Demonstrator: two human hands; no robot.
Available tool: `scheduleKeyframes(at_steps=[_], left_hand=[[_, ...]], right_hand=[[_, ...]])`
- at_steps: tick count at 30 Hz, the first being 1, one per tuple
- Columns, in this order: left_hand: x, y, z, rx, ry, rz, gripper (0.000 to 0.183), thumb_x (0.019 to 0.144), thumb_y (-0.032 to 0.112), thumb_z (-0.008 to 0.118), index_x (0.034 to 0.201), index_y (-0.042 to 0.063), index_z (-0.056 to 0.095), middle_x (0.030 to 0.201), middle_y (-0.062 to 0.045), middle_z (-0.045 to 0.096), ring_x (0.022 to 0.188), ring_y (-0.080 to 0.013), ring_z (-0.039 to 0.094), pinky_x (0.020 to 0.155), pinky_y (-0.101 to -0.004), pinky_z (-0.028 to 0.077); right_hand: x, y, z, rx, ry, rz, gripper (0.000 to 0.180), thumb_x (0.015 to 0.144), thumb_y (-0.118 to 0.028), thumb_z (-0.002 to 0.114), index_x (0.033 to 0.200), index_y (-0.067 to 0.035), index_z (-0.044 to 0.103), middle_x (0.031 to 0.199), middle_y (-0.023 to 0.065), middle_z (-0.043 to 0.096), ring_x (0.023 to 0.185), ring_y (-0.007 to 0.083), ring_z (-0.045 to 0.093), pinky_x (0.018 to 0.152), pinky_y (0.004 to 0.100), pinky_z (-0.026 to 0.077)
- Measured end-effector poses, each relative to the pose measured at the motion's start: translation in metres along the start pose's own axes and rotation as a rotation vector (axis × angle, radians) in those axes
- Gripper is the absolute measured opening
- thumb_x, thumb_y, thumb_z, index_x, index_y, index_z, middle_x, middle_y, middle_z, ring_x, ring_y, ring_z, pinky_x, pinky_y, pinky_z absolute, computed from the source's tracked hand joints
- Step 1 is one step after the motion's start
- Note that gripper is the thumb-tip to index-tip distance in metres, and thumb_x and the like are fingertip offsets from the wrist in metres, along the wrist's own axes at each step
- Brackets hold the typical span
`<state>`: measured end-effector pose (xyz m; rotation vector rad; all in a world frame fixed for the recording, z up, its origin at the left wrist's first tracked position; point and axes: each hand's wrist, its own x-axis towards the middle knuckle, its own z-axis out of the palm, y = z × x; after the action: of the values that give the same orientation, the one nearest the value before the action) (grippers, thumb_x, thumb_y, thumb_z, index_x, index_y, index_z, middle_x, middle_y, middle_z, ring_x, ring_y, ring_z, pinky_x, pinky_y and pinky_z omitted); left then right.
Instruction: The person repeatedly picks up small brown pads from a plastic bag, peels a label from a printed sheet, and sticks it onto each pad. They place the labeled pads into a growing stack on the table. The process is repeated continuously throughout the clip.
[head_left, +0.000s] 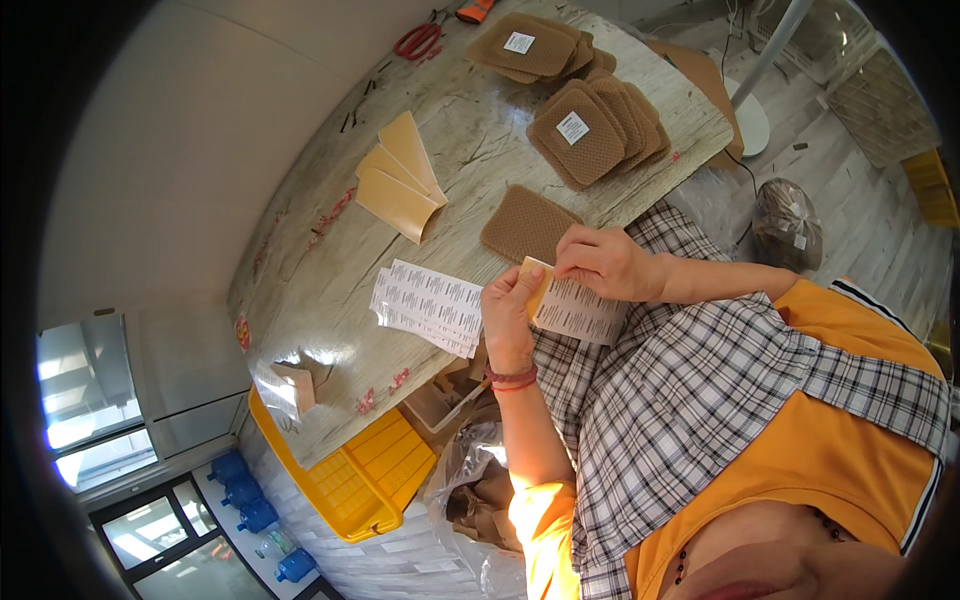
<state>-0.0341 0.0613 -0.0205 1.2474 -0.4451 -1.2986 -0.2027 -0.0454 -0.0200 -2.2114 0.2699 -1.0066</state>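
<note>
My left hand (510, 311) holds a sheet of white printed labels (577, 311) above my lap, its thumb on a bare yellowish strip of backing. The fingers of my right hand (607, 262) are pinched at the sheet's upper edge; whether a loose label is between them is hidden. Just beyond the hands lies one brown textured pad (525, 225) with rounded corners, partly covered by my right hand. More label sheets (431, 304) lie fanned out on the table left of my left hand. Farther up rest several yellowish backing sheets (401, 180).
Two stacks of brown pads, a nearer stack (589, 139) and a farther stack (529, 45), each carry a white label on top. Red-handled scissors (418, 41) lie by the wall. A yellow plastic basket (375, 480) and a plastic bag (480, 502) sit below the table (337, 277).
</note>
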Motion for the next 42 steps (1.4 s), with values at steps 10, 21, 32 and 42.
scheduleKeyframes(at_steps=[10, 21, 32, 42], left_hand=[[0.008, 0.006, 0.001, 0.293, 0.055, 0.045, 0.019, 0.091, 0.013, 0.073, 0.097, -0.005, 0.072, 0.084, -0.006, 0.072, 0.064, -0.0097, 0.062, 0.059, -0.0237, 0.048], [-0.001, 0.001, 0.018, 1.216, 0.188, 0.754, 0.014, 0.084, 0.014, 0.073, 0.083, 0.002, 0.067, 0.099, -0.010, 0.067, 0.102, -0.0324, 0.061, 0.086, -0.0408, 0.047], [0.001, -0.025, 0.024, 1.288, 0.277, 0.905, 0.010, 0.086, 0.010, 0.070, 0.090, 0.001, 0.067, 0.111, -0.016, 0.070, 0.111, -0.0353, 0.064, 0.095, -0.0459, 0.048], [-0.001, -0.028, 0.027, 1.273, 0.288, 0.920, 0.011, 0.086, 0.010, 0.071, 0.091, 0.002, 0.066, 0.111, -0.015, 0.071, 0.112, -0.0345, 0.064, 0.095, -0.0450, 0.048]], right_hand=[[0.001, -0.002, -0.004, -0.163, 0.063, -0.293, 0.017, 0.078, -0.002, 0.074, 0.086, -0.005, 0.059, 0.094, 0.0061, 0.062, 0.086, 0.0257, 0.063, 0.072, 0.0363, 0.052], [0.038, 0.009, -0.023, 0.452, 0.099, 0.527, 0.009, 0.094, -0.006, 0.065, 0.094, -0.001, 0.058, 0.087, 0.0083, 0.061, 0.079, 0.0172, 0.059, 0.072, 0.0298, 0.049], [0.052, 0.053, 0.017, 0.123, 0.031, 0.467, 0.008, 0.091, -0.005, 0.064, 0.094, 0.000, 0.059, 0.085, 0.0148, 0.066, 0.077, 0.0287, 0.066, 0.068, 0.0365, 0.052], [0.046, 0.048, 0.024, -0.031, 0.091, 0.384, 0.008, 0.090, -0.006, 0.065, 0.094, -0.002, 0.059, 0.086, 0.0148, 0.065, 0.077, 0.0335, 0.066, 0.066, 0.0389, 0.052]])
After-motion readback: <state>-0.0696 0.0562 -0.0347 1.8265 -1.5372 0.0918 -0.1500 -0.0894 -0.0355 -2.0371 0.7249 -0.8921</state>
